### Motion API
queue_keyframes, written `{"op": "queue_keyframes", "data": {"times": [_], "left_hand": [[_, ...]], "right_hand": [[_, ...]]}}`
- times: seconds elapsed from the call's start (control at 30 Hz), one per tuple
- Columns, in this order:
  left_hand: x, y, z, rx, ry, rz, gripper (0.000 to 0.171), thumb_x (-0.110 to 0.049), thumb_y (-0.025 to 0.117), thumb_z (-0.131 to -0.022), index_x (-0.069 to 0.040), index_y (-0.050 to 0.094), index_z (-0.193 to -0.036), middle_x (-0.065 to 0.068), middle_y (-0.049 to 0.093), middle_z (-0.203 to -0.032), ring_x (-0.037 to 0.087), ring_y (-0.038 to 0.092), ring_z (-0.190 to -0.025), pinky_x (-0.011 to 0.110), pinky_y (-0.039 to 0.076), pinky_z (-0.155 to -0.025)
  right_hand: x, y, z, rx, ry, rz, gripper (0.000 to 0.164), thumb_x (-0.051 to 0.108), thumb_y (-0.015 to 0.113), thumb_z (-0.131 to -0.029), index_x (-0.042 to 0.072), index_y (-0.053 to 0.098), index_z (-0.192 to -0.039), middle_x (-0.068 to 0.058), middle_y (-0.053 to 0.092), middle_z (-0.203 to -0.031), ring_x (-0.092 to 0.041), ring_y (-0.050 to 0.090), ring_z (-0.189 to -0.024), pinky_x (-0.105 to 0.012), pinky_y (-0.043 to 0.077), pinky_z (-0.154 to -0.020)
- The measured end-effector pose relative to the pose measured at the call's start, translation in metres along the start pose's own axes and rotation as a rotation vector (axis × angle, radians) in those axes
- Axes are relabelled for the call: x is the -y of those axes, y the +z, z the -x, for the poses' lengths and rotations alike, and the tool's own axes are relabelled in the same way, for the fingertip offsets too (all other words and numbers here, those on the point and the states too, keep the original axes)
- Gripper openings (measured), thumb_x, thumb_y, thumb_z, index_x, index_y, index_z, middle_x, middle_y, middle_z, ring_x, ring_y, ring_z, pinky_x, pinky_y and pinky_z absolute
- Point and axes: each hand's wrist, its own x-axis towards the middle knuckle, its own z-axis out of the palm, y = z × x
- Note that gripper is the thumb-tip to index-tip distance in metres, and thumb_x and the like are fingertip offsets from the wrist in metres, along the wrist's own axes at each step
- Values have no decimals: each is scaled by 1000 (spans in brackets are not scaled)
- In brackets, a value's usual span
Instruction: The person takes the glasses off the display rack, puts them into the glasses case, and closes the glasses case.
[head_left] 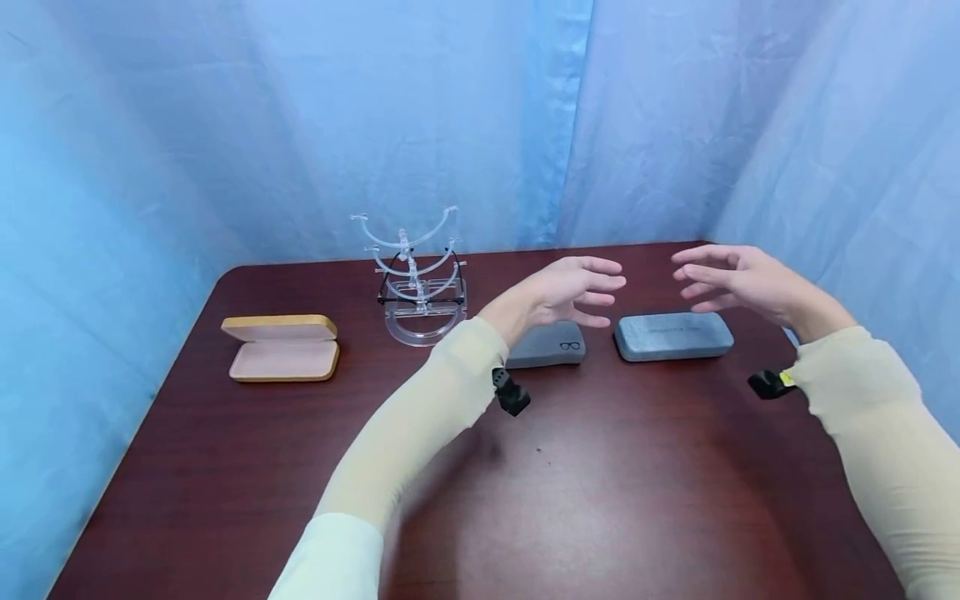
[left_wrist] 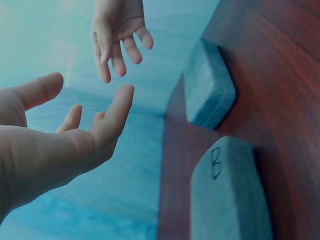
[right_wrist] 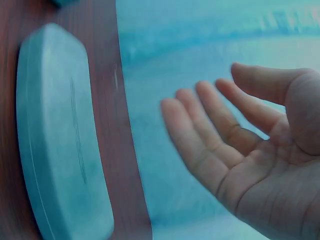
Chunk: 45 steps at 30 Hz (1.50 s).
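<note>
Both hands hover above the table with fingers spread and nothing in them. The left hand is over a grey glasses case with a small glasses emblem, and its wrist hides part of that case. Palm facing left, the right hand floats above and behind a second grey glasses case, which is closed and has faint lettering on its lid. In the right wrist view this closed case lies apart from the relaxed fingers. The left wrist view shows both cases below the left hand.
A clear tiered display stand at the back holds dark-framed glasses low on it. On the left lies an open yellow glasses case with a pale lining. Blue curtains hang behind the dark red wooden table.
</note>
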Motion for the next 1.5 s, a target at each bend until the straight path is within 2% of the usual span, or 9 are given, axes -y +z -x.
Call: {"op": "queue_keyframes", "data": {"times": [0.3, 0.43, 0.57, 0.77, 0.97, 1.07, 1.2, 1.33, 1.5], "left_hand": [[-19, -19, 41, 34, 99, -87, 38, -18, 68, -99, -12, 59, -136, -2, 61, -131, 20, 61, -117, 43, 56, -94], [-24, -38, 65, 41, 186, -121, 39, -17, 65, -101, -8, 57, -138, 3, 58, -136, 25, 60, -121, 47, 52, -101], [-24, -65, 92, -1, 284, -173, 40, -18, 65, -101, -6, 56, -138, 7, 56, -139, 29, 58, -124, 46, 51, -102], [-16, -105, 127, -152, 443, -210, 33, -14, 63, -102, -4, 59, -133, 11, 57, -133, 31, 61, -117, 43, 54, -98], [3, -138, 146, -435, 663, -310, 25, -10, 62, -102, -1, 61, -126, 10, 61, -119, 24, 64, -103, 37, 57, -90], [13, -148, 151, -549, 728, -288, 27, -6, 63, -101, 2, 60, -126, 11, 60, -119, 21, 63, -99, 32, 57, -85], [25, -161, 151, -607, 725, -212, 31, -3, 62, -100, 7, 55, -129, 8, 59, -118, 20, 60, -99, 28, 56, -81], [34, -174, 148, -635, 663, -123, 27, -3, 60, -102, 0, 57, -129, 11, 55, -122, 20, 58, -102, 26, 57, -81], [44, -189, 144, -704, 548, -62, 41, -8, 53, -106, -6, 47, -146, 11, 51, -130, 22, 54, -119, 35, 52, -98]], "right_hand": [[34, 48, -5, -60, -167, -36, 46, 27, 63, -103, 11, 51, -144, -5, 65, -127, -19, 68, -108, -35, 60, -86], [48, 64, -4, -62, -200, -17, 48, 31, 65, -101, 14, 52, -144, -8, 62, -131, -18, 68, -109, -32, 60, -85], [55, 78, -6, -35, -217, -10, 52, 33, 66, -101, 19, 49, -148, -7, 57, -138, -19, 65, -114, -33, 59, -88], [58, 98, -16, -8, -256, -104, 58, 28, 64, -102, 22, 40, -154, -8, 49, -146, -21, 61, -122, -35, 57, -91], [61, 120, -33, -23, -297, -235, 63, 23, 64, -102, 23, 34, -157, -12, 46, -148, -24, 57, -125, -40, 56, -94], [60, 133, -43, -25, -298, -307, 64, 22, 65, -101, 24, 34, -157, -12, 45, -148, -26, 56, -126, -44, 55, -96], [60, 153, -56, -10, -297, -431, 62, 18, 65, -101, 20, 36, -156, -14, 47, -143, -29, 57, -121, -47, 54, -97], [60, 174, -69, 1, -266, -558, 57, 12, 63, -102, 15, 39, -154, -14, 50, -133, -28, 61, -111, -44, 57, -93], [57, 196, -84, 14, -191, -662, 53, 8, 59, -103, 11, 40, -153, -11, 53, -127, -27, 62, -108, -41, 57, -92]]}}
